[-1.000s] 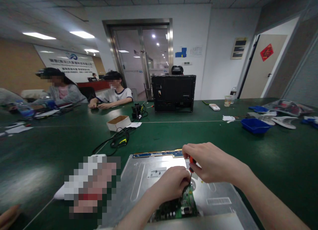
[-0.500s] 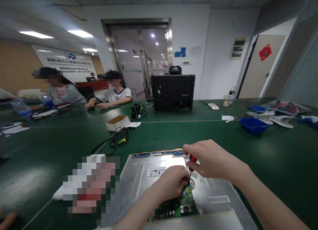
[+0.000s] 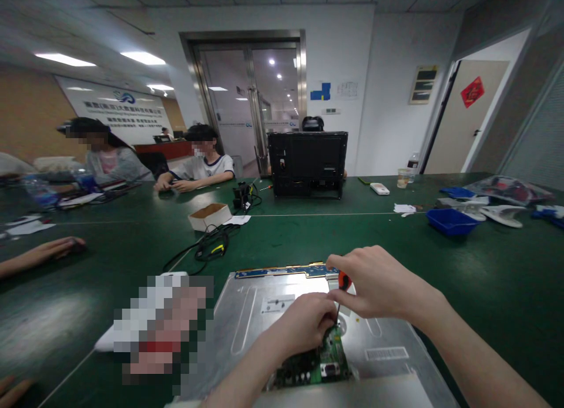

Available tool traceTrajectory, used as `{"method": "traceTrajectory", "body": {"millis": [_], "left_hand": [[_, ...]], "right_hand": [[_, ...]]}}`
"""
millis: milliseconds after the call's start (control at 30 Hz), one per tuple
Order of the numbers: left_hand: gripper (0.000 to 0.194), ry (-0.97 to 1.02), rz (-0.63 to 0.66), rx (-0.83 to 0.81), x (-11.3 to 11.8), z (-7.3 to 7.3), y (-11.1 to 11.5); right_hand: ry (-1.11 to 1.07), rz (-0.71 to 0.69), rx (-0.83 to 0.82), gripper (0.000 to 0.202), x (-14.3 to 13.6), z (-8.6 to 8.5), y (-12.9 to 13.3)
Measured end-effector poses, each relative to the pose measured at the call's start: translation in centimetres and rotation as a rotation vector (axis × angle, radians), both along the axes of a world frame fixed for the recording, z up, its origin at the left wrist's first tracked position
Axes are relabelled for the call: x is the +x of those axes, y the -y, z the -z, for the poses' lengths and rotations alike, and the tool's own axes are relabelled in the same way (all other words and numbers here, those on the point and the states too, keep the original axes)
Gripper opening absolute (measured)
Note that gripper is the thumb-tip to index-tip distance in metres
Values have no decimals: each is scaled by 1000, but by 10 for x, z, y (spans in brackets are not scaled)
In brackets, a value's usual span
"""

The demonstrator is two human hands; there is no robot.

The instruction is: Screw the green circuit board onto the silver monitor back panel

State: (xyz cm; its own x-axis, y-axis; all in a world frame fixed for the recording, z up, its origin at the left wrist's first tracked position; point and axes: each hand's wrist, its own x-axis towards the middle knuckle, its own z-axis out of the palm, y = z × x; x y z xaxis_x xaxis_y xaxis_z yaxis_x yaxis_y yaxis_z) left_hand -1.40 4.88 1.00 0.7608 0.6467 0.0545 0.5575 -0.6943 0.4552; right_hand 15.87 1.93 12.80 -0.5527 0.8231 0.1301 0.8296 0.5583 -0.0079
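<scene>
Screwdriver (image 3: 345,280), one, in right hand (image 3: 374,283), above one circuit board (image 3: 333,350).

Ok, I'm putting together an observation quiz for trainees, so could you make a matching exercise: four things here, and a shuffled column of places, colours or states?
Things:
1. screwdriver
2. circuit board
3. tray
4. box

Descriptions:
A. white outside, open on top
B. held in the right hand
C. blue all over
D. green, partly hidden by the left hand

Pairs: 1-B, 2-D, 3-C, 4-A
</scene>
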Motion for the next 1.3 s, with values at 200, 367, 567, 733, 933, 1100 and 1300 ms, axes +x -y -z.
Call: {"method": "traceTrajectory", "body": {"millis": [200,367,567,733,933,1100,1300], "left_hand": [[20,4,-2,-13,1,1,-2],[17,-22,-12,16,1,-1,0],[19,-5,4,19,0,-2,0],[16,-19,-10,27,-1,-2,1],[17,1,0,-1,0,0,0],[16,-5,-8,-4,1,-1,0],[14,-23,-33,11,1,0,2]], "right_hand": [[-72,-65,-68,22,4,3,0],[2,18,-17,17,-2,4,-3],[27,28,0,23,-3,1,-1],[60,87,1,25,-3,0,-4],[-9,18,-22,12,-3,3,-4],[-19,9,-6,15,-3,5,-2],[33,66,6,8,-4,8,-4]]}}
